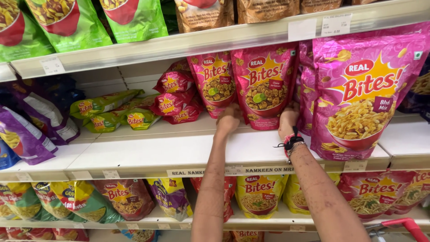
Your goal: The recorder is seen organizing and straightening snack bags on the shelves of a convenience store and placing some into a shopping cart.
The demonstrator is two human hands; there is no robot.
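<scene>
Both my arms reach up to the middle shelf [148,154]. My left hand [229,120] and my right hand [289,119] grip the bottom corners of a pink snack pouch [265,85] that stands upright on the shelf. A red and black thread band is tied around my right wrist. A second pink pouch [215,80] stands just left of it, and a larger pink pouch [363,92] stands to the right at the shelf's front.
Small pink packets [174,101] and green packets [112,112] lie flat at the shelf's back left. Purple bags [31,125] lean at far left. Green pouches [71,20] fill the top shelf, mixed pouches [125,197] the lower one. A red cart handle [405,224] shows at bottom right.
</scene>
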